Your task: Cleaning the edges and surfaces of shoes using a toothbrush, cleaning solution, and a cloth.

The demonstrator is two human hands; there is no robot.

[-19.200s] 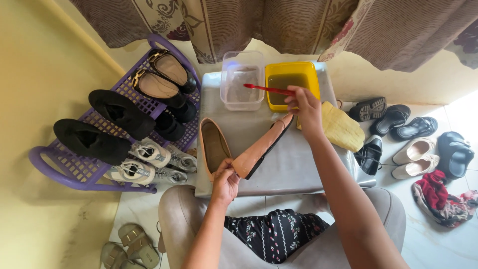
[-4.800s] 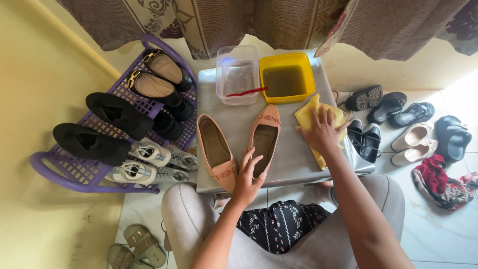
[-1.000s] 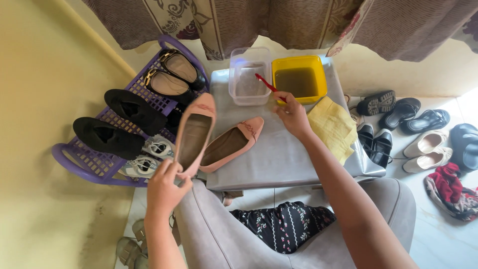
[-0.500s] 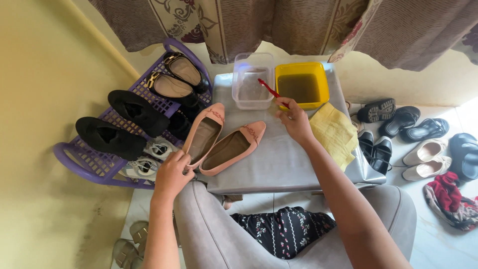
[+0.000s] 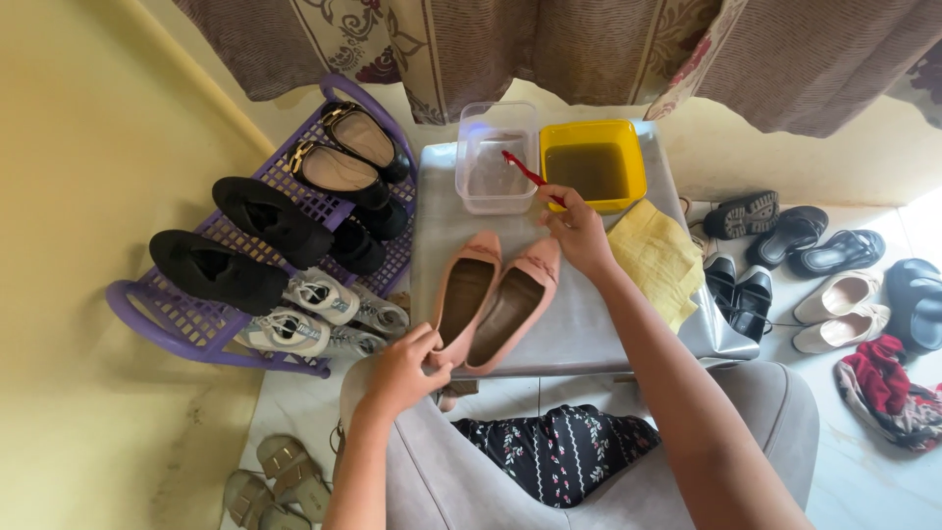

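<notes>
From where I watch, my right hand sits just above the middle of the frame, fingers pinched around the handle of a thin red brush whose head reaches up-left over the clear square plastic tub. Whether the bristles touch the tub's inside I cannot tell. My left hand, lower and left of centre, grasps the heel end of the left one of two peach-pink flat slip-on shoes, thumb and fingers closed on its back rim. The second peach-pink flat shoe lies touching it on the right, its toe just beside my right hand. Both shoes rest on the grey covered surface in the middle of the frame, toes pointing toward the top. Right of the clear tub stands a yellow square plastic basin holding murky brownish water, and below it, right of my right hand, lies a crumpled yellow cloth. At the left of the frame a purple plastic lattice shoe rack carries black shoes and white sneakers. On the pale tiled floor at right lie dark sandals, cream flats and a red cloth; tan sandals sit at lower left. A patterned curtain hangs across the top.
</notes>
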